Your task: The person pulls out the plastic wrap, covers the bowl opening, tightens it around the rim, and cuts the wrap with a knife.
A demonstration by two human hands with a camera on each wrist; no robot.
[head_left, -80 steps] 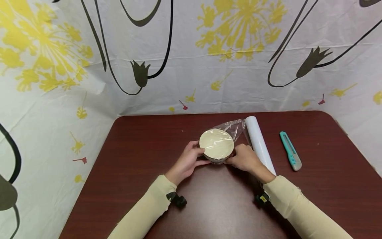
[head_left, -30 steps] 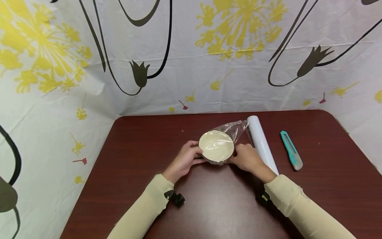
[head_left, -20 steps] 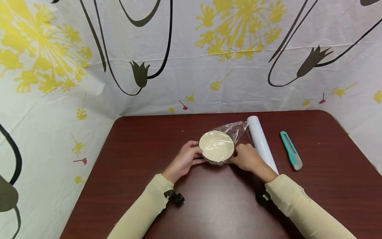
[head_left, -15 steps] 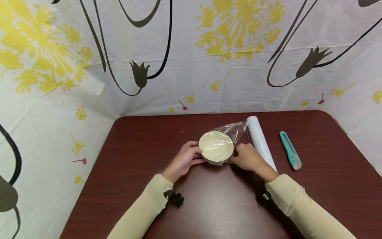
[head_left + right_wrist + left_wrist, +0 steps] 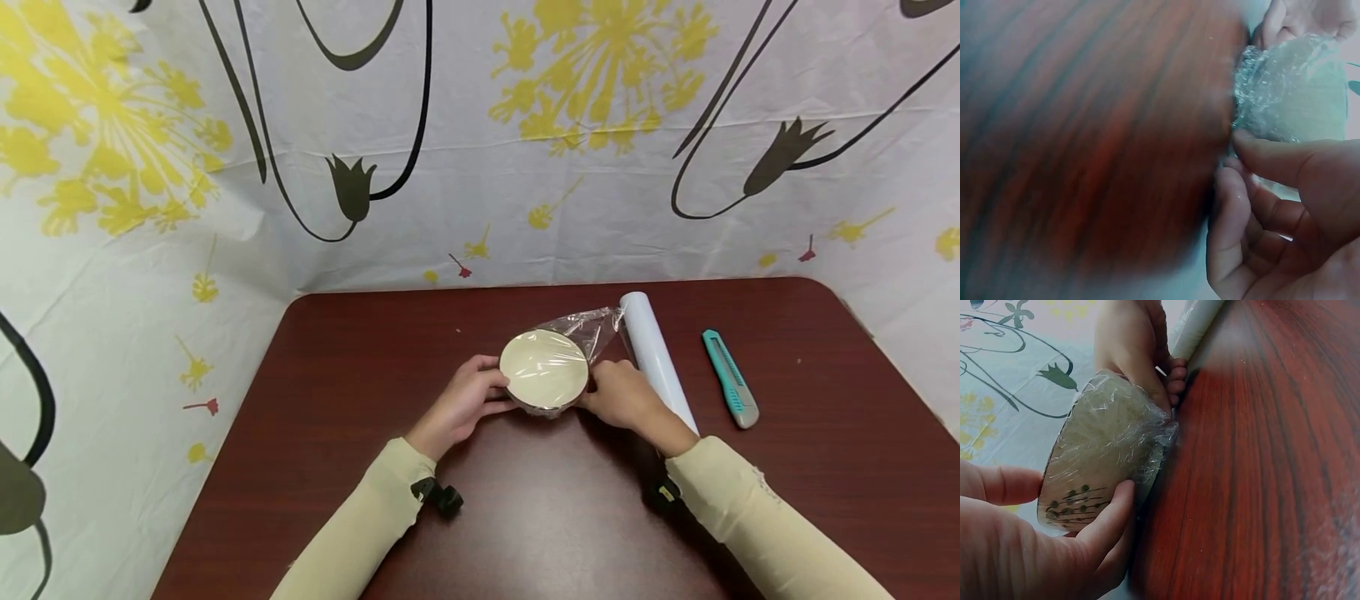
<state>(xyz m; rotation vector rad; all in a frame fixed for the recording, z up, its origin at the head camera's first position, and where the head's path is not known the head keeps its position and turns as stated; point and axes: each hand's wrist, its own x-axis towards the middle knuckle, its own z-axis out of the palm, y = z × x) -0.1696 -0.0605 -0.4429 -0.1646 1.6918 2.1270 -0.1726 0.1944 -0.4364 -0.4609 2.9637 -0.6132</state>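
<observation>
A cream bowl (image 5: 543, 371) with a dark rim stands on the table, its mouth covered by clear cling film (image 5: 592, 327). In the left wrist view the bowl's side (image 5: 1072, 503) carries a dotted dark pattern, and crumpled film (image 5: 1157, 434) bunches near its base. My left hand (image 5: 465, 400) holds the bowl from the left, thumb at the rim and fingers along the lower side. On the other side, my right hand (image 5: 622, 396) pinches film low beside the base, fingers curled, as the right wrist view shows (image 5: 1272, 206). Exactly what lies between those fingertips is partly hidden.
A white roll of cling film (image 5: 656, 354) lies just right of the bowl, with film stretching from its far end to the bowl. Further right lies a teal and grey box cutter (image 5: 730, 379). A patterned cloth (image 5: 465, 208) hangs behind the dark red table (image 5: 375, 350).
The bowl has tilted slightly and shifted a little since the earliest frame, while both hands have kept their places around it. Over the last half second hardly anything differs.
</observation>
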